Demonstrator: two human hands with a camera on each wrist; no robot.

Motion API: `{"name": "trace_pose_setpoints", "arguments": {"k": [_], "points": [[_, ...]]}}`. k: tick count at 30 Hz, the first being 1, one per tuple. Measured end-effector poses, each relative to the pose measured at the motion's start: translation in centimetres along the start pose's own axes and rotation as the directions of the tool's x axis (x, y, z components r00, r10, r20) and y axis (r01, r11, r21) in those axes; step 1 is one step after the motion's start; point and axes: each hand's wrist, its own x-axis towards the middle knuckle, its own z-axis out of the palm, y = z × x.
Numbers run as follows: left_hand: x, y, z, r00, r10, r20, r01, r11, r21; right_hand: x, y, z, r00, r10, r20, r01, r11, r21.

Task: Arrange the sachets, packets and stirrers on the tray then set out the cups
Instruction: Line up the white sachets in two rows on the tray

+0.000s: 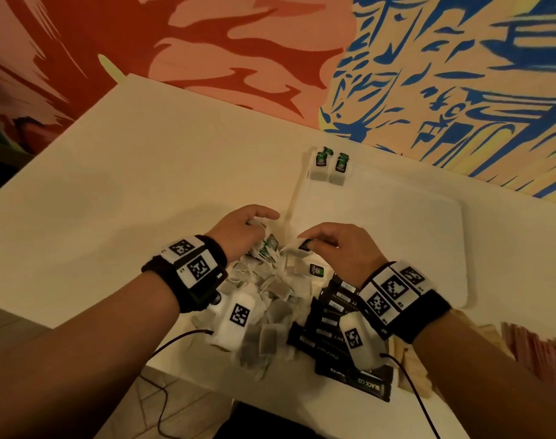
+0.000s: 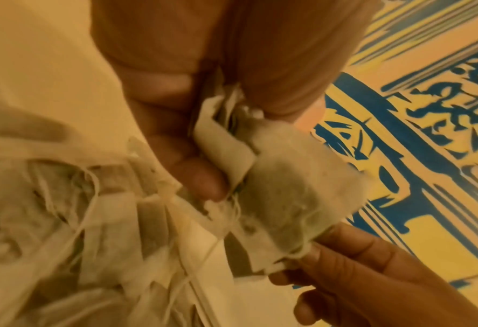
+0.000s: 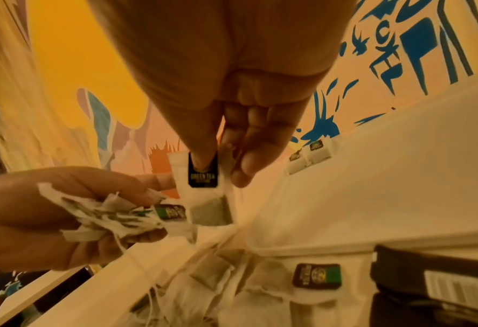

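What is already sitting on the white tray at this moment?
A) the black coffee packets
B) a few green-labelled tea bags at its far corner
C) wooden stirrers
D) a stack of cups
B: a few tea bags with green labels stand at the far corner of the tray; the black packets lie beside it on the table, and no cups are in view.

White table (image 1: 143, 172) against painted mural (image 1: 444, 74)
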Motion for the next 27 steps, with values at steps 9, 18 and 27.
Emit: {"name": "trace_pose_setpoints", "arguments": {"k": [9, 18, 27], "points": [[-0.3, 0.8, 2.9, 0.983, -0.186, -0.005, 0.173, 0.924, -0.341, -0.7, 0.6, -2.8, 1.0, -0.014, 0.005, 0.014, 0.999, 0.045], [-0.2, 0.9, 3.7, 0.997, 0.065, -0.031, -0.063, 0.997, 0.049, -0.3, 0.5, -4.1, 0.997, -0.066, 0.03, 0.067, 0.998, -0.02], [1.9, 1.2, 4.0, 0.998, 0.029, 0.055, -0.032, 0.999, 0.04, 2.3, 0.3, -4.0, 0.999, -0.028, 0.025, 0.027, 0.999, 0.033]]}}
